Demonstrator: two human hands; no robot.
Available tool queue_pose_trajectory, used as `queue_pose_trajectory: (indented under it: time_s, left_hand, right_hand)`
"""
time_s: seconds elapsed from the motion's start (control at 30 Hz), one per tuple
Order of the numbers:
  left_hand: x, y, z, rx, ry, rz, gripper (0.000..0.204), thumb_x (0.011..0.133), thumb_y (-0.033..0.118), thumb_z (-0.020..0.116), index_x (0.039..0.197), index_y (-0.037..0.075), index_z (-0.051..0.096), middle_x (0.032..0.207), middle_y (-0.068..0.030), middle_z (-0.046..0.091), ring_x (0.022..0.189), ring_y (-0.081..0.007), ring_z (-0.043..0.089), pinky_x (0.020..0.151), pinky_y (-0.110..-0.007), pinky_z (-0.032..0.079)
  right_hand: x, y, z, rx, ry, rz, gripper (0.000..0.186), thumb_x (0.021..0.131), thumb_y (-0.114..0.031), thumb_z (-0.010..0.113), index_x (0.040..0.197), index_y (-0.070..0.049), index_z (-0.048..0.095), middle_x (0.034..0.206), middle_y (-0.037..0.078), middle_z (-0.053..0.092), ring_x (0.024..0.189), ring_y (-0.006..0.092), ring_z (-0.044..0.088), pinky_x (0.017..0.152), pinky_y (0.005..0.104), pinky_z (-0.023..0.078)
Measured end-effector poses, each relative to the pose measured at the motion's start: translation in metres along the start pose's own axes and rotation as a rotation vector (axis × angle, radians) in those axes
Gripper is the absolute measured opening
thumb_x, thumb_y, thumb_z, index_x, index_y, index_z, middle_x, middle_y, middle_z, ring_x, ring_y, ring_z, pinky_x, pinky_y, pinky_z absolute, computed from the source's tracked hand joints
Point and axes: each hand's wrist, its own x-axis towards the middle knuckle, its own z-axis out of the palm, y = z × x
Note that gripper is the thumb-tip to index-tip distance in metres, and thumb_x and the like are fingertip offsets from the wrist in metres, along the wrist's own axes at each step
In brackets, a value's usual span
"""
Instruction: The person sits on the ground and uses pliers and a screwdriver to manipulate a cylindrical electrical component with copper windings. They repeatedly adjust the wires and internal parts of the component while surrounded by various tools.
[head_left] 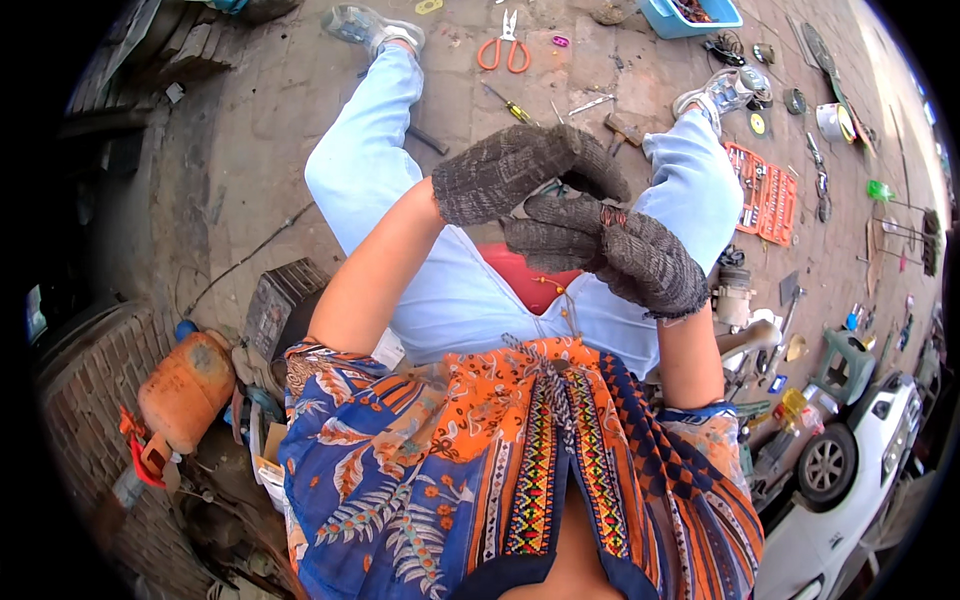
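Both my hands are in dark knitted gloves, close together above the red seat (522, 282) between my jeans-clad legs. My left hand (505, 172) arches over a small, pale metallic piece (547, 189), its fingers bent and closed. My right hand (625, 250) is just below and right of it, fingers curled together, with some thin reddish strands (612, 215) at its upper side. What each hand grips is mostly hidden by the gloves.
Orange-handled shears (504, 55), a screwdriver (510, 103), a hammer (622, 131) and an orange toolkit (760, 190) lie around my feet. A blue tub (690, 30) sits above, an orange cylinder (185, 390) left, a white car (850, 510) lower right.
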Motion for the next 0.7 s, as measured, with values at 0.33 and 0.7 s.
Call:
queue_pose_trajectory:
  time_s: [0.33, 0.7]
  left_hand:
    - [0.041, -0.014, 0.032, -0.047, 0.016, 0.070, 0.030, 0.083, 0.025, 0.059, 0.107, 0.008, 0.064, 0.107, -0.0125, 0.063, 0.100, -0.0266, 0.058, 0.090, -0.035, 0.045]
    - [-0.012, -0.045, 0.017, 0.350, 0.003, -0.005, 0.023, 0.085, 0.020, 0.059, 0.103, 0.006, 0.064, 0.105, -0.0098, 0.062, 0.098, -0.0230, 0.058, 0.078, -0.033, 0.050]
  right_hand:
    - [0.003, -0.007, -0.008, 0.108, 0.109, -0.406, 0.061, 0.090, -0.034, 0.053, 0.133, 0.005, 0.035, 0.133, 0.026, 0.042, 0.126, 0.0339, 0.040, 0.104, 0.0414, 0.033]
    - [-0.015, -0.022, -0.059, -0.602, 0.393, -0.738, 0.072, 0.084, -0.041, 0.056, 0.136, 0.003, 0.032, 0.140, 0.020, 0.035, 0.132, 0.0294, 0.031, 0.110, 0.0369, 0.020]
